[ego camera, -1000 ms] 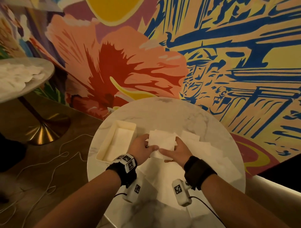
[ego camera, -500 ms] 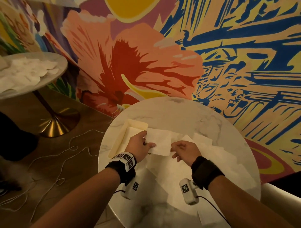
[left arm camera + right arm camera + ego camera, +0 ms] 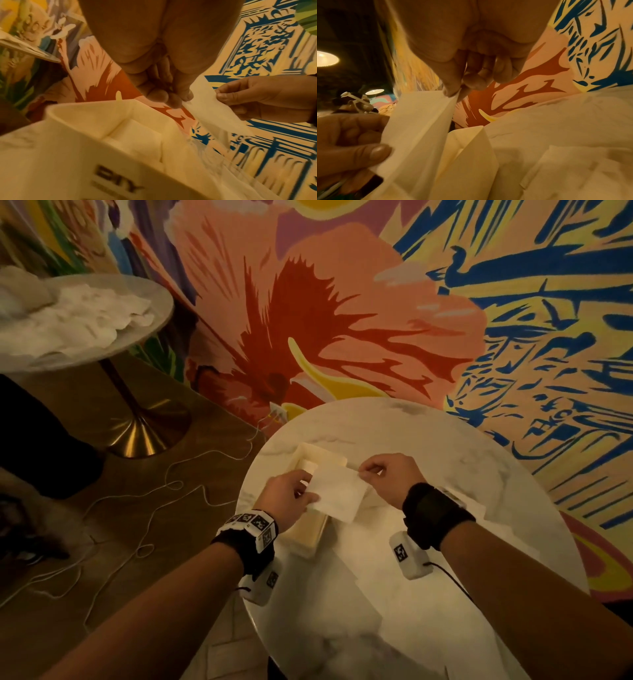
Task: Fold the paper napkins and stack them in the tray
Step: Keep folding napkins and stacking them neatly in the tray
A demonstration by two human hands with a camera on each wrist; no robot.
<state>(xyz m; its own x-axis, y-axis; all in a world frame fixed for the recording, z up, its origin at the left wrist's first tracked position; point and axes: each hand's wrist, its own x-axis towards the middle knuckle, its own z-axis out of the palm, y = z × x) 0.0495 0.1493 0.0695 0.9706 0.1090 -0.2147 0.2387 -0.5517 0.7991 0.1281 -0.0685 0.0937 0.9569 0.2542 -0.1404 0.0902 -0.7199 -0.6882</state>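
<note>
Fingers (image 3: 173,100) on napkin (image 3: 337,494) — "DIY" tray (image 3: 72,155)

White napkin (image 3: 337,494), cream tray (image 3: 310,537) (black lettering), white marble table (image 3: 428,460) with grey veins.

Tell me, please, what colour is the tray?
Cream, with dark lettering on its side; the tray shows best in the left wrist view.

Dark block letters "DIY" on near outer wall of cream tray (image 3: 72,169), seen from left wrist view; smaller line of print beneath too blurred to read. Black-and-white square code markers on wristband (image 3: 251,525) and wrist cameras (image 3: 406,556); no readable characters.
</note>
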